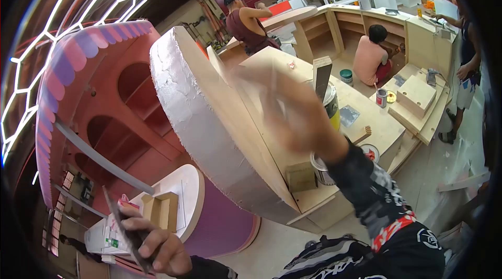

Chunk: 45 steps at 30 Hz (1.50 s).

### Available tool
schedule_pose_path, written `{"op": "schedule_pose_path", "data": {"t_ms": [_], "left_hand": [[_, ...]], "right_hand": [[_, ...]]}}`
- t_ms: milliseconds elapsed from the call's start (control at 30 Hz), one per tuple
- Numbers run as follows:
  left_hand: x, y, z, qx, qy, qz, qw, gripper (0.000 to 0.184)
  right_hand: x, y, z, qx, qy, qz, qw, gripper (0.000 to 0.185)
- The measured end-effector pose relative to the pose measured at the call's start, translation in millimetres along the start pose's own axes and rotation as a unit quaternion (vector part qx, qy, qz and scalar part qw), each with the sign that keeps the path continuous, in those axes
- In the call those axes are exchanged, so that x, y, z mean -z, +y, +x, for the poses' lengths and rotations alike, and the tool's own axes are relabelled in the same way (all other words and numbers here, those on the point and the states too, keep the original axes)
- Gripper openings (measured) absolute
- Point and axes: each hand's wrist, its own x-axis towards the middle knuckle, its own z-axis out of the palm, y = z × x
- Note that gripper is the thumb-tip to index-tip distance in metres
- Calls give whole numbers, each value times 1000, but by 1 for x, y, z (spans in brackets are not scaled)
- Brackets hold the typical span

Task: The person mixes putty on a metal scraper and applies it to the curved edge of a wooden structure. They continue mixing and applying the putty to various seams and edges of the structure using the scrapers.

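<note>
One dark plate (127, 234), long axis steep, top leftward.

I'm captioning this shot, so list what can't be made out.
Head view:
Right hand: blurred by motion; whether it holds anything is unclear.
Flat tool in the left hand: near edge-on, partly covered by that hand.
Yellow label can: partly behind the right hand.
Person at right: partly lost in the dark lens edge.
</note>
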Motion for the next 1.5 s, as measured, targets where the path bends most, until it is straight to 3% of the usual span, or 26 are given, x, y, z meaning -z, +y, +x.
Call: {"op": "schedule_pose_path", "data": {"t_ms": [33,67,100,133,200,267,400,500,533,733,833,933,1067,1100,1167,1367,1433,1467,1500], "left_hand": [[3,-5,-5,0,3,6,1000,58],[14,-7,-13,2,52,9,999,56],[24,-10,-22,3,100,13,995,56],[31,-14,-32,17,150,14,989,51],[52,-19,-61,49,206,20,977,47],[63,-28,-90,69,267,4,961,44],[73,-36,-146,40,437,21,898,37],[82,-28,-186,0,492,24,870,35],[79,-28,-190,-5,512,39,858,31],[89,-19,-194,-43,542,55,838,28],[92,-26,-178,-37,531,73,843,27],[97,-35,-161,-30,566,100,818,25],[98,-44,-144,-10,543,110,833,24],[98,-44,-141,-5,529,107,842,23],[99,-42,-134,2,512,104,852,23],[94,-43,-119,1,490,115,864,24],[94,-40,-122,5,493,110,863,24],[95,-39,-121,5,492,106,864,24],[96,-36,-120,8,487,103,867,24]], "right_hand": [[-16,31,20,-2,123,34,992,47],[-19,44,41,-89,123,63,986,45],[-31,86,53,-101,114,18,988,43],[-44,109,71,-214,120,109,963,43],[-93,205,94,-164,148,132,966,42],[-116,250,112,-212,91,84,969,44],[-130,261,141,-283,61,211,934,44],[-124,275,142,-208,-12,295,933,52],[-122,272,141,-237,-26,332,913,51],[-102,262,107,-211,-72,300,928,35],[-97,257,100,-165,-69,305,935,44],[-85,242,93,-157,-86,249,952,39],[-64,229,88,-121,-131,242,954,36],[-63,227,88,-120,-131,240,954,36],[-63,221,89,-252,26,384,888,39],[-80,207,107,-237,-17,310,921,48],[-71,201,101,-195,-89,249,944,49],[-66,194,90,-213,-106,334,912,44],[-59,182,79,-214,-109,330,913,44]]}}
